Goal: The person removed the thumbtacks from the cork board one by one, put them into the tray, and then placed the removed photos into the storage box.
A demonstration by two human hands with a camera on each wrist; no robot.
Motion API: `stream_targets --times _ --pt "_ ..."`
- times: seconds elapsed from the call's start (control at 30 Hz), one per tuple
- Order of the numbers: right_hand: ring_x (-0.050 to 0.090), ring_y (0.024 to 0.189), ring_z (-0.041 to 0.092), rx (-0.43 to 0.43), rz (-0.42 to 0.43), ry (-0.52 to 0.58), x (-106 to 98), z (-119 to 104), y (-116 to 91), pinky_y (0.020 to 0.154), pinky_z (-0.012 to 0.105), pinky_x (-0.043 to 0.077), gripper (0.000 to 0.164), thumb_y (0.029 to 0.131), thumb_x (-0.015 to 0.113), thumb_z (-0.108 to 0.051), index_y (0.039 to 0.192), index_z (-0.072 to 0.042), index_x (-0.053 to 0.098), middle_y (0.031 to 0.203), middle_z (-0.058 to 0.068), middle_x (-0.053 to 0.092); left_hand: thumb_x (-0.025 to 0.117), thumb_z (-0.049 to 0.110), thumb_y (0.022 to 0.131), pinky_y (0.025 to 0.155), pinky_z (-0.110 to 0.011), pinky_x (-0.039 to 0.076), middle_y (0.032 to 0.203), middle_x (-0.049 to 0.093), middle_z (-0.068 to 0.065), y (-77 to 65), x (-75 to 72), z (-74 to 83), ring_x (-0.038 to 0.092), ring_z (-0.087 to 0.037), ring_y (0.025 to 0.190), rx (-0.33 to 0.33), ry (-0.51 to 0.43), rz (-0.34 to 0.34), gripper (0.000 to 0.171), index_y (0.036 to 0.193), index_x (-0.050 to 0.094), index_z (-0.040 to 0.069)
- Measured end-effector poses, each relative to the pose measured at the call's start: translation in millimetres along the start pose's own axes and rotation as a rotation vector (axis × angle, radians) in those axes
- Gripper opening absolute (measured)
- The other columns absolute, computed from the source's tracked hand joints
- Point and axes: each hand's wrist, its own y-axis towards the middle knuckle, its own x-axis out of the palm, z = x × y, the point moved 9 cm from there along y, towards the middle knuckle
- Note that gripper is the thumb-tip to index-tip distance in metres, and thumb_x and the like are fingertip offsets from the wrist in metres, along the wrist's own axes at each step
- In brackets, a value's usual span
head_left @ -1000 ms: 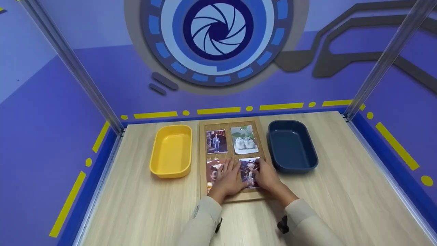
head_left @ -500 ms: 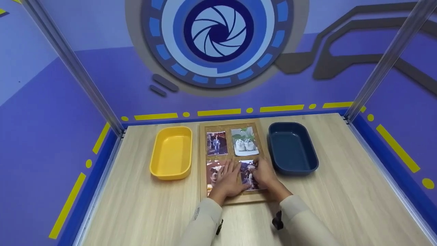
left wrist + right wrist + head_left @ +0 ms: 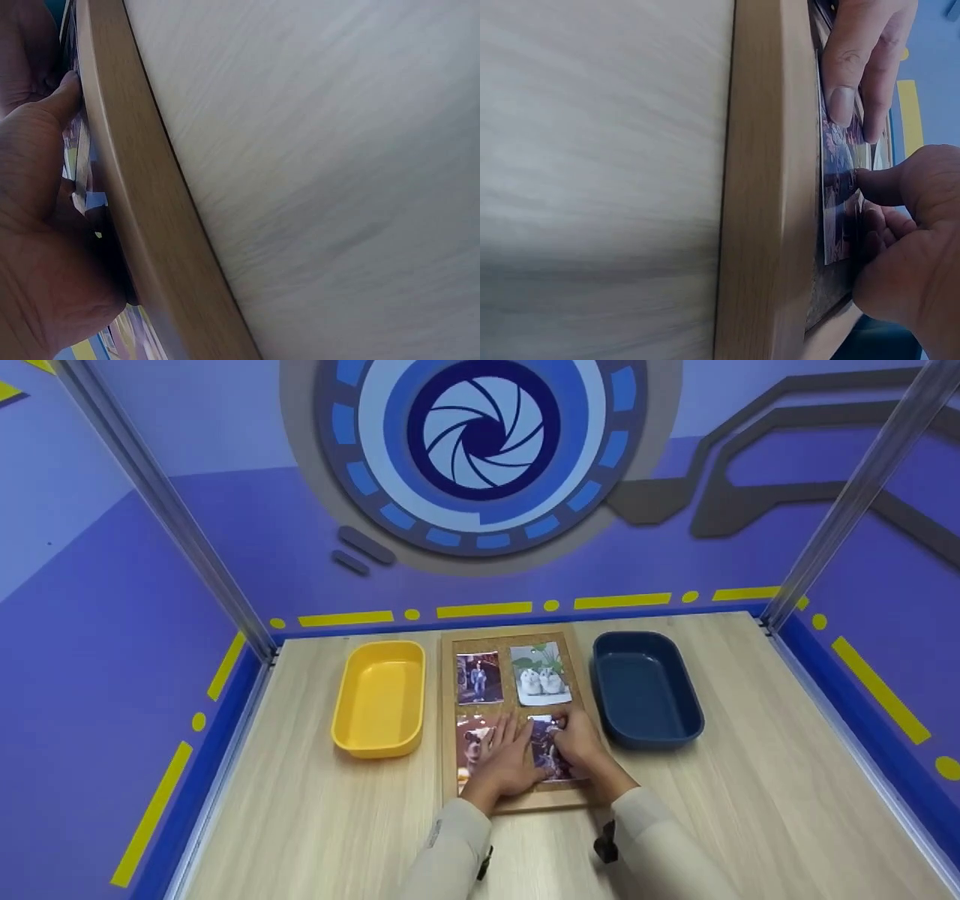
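Note:
A framed cork board [image 3: 510,802] lies on the table with several photos on it. My left hand [image 3: 506,761] lies spread over the lower left photo [image 3: 469,746], its thumb reaching the lower right photo [image 3: 544,727]. In the right wrist view, the thumb of my right hand [image 3: 922,225] presses on that lower right photo [image 3: 836,195], with the other fingers curled beside it. From the head, this hand [image 3: 581,742] covers the photo's upper right part. I cannot tell whether something small sits under the thumb.
A yellow tray [image 3: 379,739] stands left of the board and a dark blue tray [image 3: 652,735] right of it. Above are a person photo [image 3: 478,679] and an animal-figure photo [image 3: 540,679]. A printed wall [image 3: 480,585] closes the back.
My right hand has shifted left from the lower right photo's right edge to its upper part. The left hand stays in place; the head view has tilted up slightly.

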Motion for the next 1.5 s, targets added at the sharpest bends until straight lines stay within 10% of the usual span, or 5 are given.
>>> stream_targets --times 1.5 --pt "0.059 0.085 0.02 0.017 -0.001 0.001 -1.4 0.7 5.0 0.075 0.029 0.048 0.014 0.09 0.07 0.004 0.103 0.004 0.064 0.09 0.01 0.064 0.069 0.059 0.094 0.136 -0.063 0.009 0.183 0.005 -0.011 -4.5 -6.0 5.8 0.007 -0.033 0.171 -0.002 0.07 -0.001 0.099 0.172 0.023 0.018"
